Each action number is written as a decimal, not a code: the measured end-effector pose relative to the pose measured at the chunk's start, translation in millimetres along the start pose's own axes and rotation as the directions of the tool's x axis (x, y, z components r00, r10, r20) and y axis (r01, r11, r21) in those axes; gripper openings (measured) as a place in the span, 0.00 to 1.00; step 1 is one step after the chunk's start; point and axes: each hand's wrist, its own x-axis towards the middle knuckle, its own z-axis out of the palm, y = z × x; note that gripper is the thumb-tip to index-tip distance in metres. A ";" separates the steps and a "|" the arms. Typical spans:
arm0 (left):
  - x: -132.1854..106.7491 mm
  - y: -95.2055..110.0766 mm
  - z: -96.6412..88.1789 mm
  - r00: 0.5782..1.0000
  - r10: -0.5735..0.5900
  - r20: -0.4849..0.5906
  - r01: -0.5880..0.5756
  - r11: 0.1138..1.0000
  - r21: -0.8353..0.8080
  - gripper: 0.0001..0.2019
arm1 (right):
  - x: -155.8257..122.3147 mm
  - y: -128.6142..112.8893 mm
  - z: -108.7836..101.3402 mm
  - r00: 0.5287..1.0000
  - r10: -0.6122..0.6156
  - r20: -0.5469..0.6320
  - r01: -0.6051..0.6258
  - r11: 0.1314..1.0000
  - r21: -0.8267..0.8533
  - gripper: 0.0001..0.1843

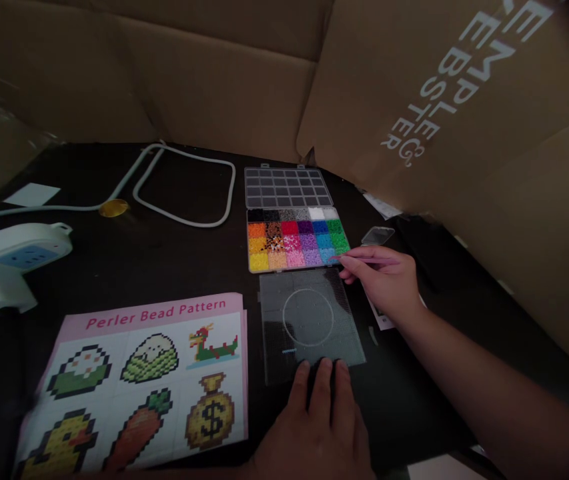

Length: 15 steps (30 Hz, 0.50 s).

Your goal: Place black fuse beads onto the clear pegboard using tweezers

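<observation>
My right hand (387, 277) pinches pink tweezers (380, 259), their tip over the light blue compartment at the front right of the bead box (297, 240). The box's clear lid lies folded back behind it. In front of the box is a clear pegboard (271, 307) with a pale ring on it. A short row of light blue beads (289, 351) sits near its lower left. My left hand (314, 427) rests with fingers spread, fingertips at the pegboard's near edge. Whether the tweezers grip a bead is too small to tell.
A Perler bead pattern sheet (157, 320) lies to the left. Farther left are a white power strip (24, 257), a grey-white cable (231, 193) and a gold disc (114, 208). A small clear lid (378, 235) is right of the box. Cardboard walls (244, 87) stand behind and right.
</observation>
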 end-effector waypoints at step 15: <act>0.9 0.1 -2.0 1.000 -0.003 -0.014 0.003 1.000 -0.011 0.16 | -1.4 -5.6 -0.2 1.000 -0.006 -0.023 0.005 0.999 -0.032 0.07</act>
